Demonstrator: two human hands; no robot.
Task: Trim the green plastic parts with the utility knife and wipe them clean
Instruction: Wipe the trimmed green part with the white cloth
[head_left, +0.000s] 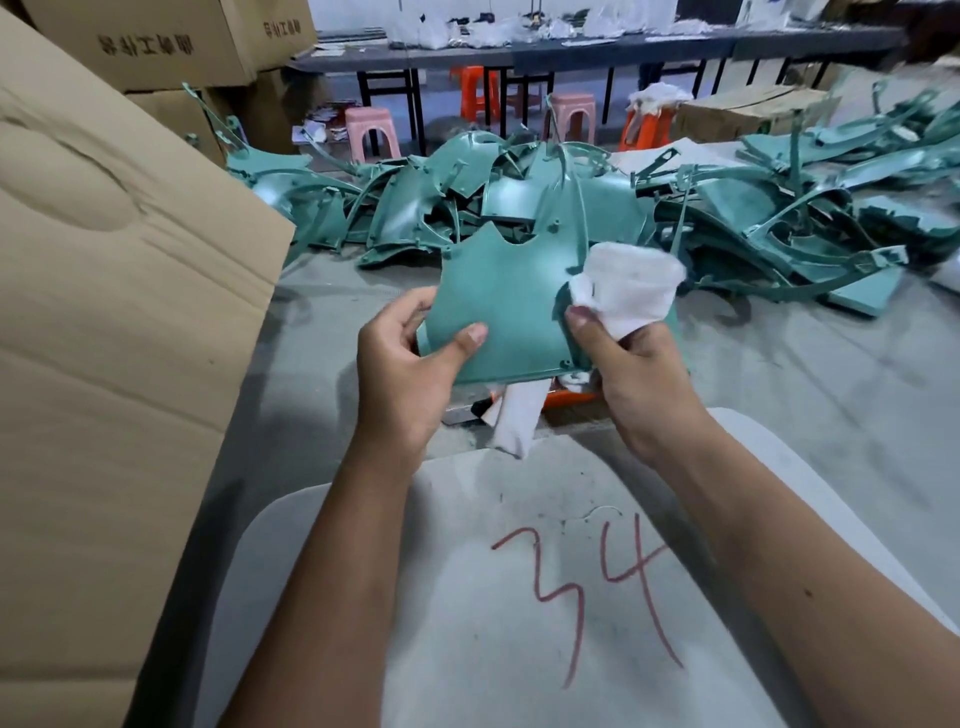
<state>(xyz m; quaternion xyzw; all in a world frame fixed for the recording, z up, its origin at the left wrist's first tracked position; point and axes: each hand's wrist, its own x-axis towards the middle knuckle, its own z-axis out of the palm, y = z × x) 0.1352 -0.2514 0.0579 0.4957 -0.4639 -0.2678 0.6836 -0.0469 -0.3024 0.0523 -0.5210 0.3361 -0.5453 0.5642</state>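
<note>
Wiping is my read of the step: my left hand (410, 358) pinches the green plastic panel (498, 306) by its nine-o'clock edge, thumb across the face, so my right hand (631, 374), closed around a bunched white rag (631, 288), can rub the three-o'clock side. Behind, at twelve o'clock, lies the pile of green parts (571, 202); a cardboard box (104, 312) crowds nine o'clock; I cannot make out the utility knife.

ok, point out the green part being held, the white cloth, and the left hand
green part (506, 312): head view, flat middle of panel.
white cloth (631, 283): head view, bunched top.
left hand (410, 364): head view, back of hand.
</note>
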